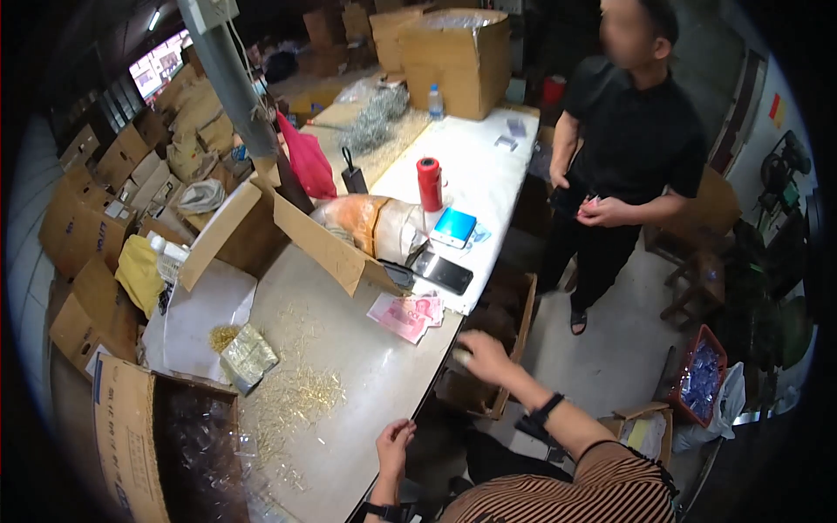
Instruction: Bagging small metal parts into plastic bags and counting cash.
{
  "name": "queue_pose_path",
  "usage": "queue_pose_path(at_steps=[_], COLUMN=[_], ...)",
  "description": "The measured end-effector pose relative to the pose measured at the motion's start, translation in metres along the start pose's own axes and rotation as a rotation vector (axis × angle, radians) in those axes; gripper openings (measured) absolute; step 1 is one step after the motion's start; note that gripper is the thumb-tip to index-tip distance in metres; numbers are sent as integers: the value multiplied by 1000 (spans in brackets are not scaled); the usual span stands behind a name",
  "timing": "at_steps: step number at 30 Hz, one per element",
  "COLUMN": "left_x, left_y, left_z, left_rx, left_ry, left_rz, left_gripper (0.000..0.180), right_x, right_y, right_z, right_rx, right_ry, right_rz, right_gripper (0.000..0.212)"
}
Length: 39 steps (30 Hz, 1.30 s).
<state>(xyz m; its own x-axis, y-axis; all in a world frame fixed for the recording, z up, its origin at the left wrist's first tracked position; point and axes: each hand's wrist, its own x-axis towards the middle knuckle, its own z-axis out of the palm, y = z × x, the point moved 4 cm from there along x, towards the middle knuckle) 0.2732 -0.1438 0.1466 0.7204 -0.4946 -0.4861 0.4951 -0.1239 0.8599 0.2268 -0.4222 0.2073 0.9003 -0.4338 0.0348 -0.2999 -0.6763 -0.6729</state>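
My left hand (396, 446) is above the near table edge, its fingers loosely bent and slightly apart, with nothing visible in them. To the right, my right hand (485, 357) reaches past the edge, over an open cardboard box (521, 344) beside the table. Its fingers bend downward around a small pale thing I cannot make out. On the table, pink banknotes (408, 315) lie ahead of my hands. Small gold-coloured pins (301, 397) are scattered to the left, beside a shiny gold-coloured packet (249, 357).
A black phone (442, 273), a blue-topped box (454, 227) and a red bottle (429, 184) occupy the far tabletop. Cardboard flaps (327, 244) rise mid-table. A person in black (636, 131) stands across at the right, holding something reddish. A red basket (703, 370) stands at right.
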Motion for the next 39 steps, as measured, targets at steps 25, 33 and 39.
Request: queue_pose_path(at_steps=[25,33,39], left_x=[166,189,180], left_y=[56,19,18], left_z=[87,52,40], left_rx=[-698,-506,-508], left_ry=[-44,272,164], left_rz=[-134,-74,-78], left_gripper=[23,29,30], right_x=[95,64,119], right_y=[-11,-26,130], right_z=[70,40,-3], right_rx=[-156,111,684], right_ry=[-221,-270,284], right_rz=[-93,-447,420], right_gripper=[38,37,23])
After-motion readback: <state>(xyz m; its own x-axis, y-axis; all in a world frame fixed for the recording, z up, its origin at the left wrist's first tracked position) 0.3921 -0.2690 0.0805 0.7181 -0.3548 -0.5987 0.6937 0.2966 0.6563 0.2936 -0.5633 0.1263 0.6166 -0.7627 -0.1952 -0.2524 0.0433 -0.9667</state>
